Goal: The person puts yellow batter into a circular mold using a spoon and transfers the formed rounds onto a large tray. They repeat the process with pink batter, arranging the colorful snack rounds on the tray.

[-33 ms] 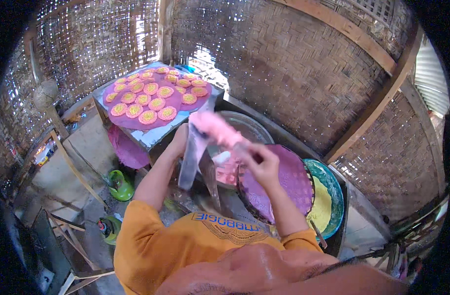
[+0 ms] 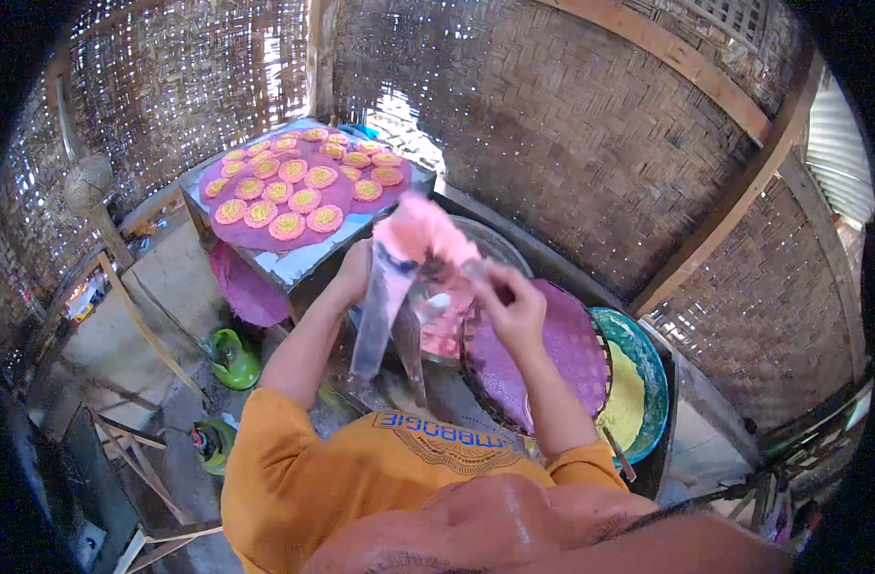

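Long grey tool (image 2: 371,335): one, slanting above the metal basin, pink along its face.
Left hand (image 2: 357,275): at the tool's side, grip closed on it, fingers partly hidden.
Right hand (image 2: 516,308): thumb and fingers together on a small greyish piece (image 2: 474,271), blurred.
Pink mass (image 2: 423,228): at the tool's upper end, between the hands, blurred.
Metal basin (image 2: 503,251): beneath, holding pink paste (image 2: 442,337).
Purple round sheet (image 2: 524,368): dark-edged, beside the basin.
Teal basin (image 2: 656,387): yellow mixture (image 2: 629,397) inside.
Bench (image 2: 286,270): pink-and-yellow discs (image 2: 305,201) on purple sheeting.
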Action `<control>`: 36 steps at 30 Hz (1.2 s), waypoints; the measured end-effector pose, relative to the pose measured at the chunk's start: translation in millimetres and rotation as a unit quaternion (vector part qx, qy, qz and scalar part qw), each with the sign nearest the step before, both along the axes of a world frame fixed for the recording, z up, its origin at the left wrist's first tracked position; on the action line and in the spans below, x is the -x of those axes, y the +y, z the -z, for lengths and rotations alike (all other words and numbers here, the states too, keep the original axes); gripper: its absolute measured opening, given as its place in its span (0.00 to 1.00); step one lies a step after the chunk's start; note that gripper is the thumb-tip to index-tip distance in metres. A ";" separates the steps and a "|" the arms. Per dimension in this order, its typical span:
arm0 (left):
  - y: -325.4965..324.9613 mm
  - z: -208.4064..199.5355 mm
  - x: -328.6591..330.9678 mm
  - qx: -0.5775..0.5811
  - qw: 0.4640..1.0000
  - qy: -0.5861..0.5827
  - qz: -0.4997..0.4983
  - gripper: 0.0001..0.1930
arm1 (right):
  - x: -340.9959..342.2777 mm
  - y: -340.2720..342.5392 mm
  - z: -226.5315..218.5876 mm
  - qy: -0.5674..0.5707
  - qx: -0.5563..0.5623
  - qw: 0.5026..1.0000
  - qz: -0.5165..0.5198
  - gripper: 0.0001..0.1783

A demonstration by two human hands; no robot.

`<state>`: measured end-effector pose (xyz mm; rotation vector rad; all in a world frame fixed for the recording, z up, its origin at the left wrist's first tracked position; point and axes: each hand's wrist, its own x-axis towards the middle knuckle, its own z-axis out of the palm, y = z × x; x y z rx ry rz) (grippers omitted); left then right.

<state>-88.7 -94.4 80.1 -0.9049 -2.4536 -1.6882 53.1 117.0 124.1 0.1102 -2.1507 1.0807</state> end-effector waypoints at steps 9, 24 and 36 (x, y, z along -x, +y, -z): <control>-5.3 33.5 21.0 -0.131 0.978 -0.158 0.040 0.14 | -7.7 -19.6 16.8 0.065 -0.192 0.979 -0.020 0.16; -39.0 -3.9 3.5 -0.147 0.985 -0.045 0.073 0.13 | 10.3 -4.8 32.5 -0.099 -0.057 0.987 -0.112 0.18; -113.3 -9.6 -8.8 -0.481 0.832 -0.115 0.252 0.16 | 36.3 7.9 108.8 -0.456 0.352 0.788 -0.217 0.20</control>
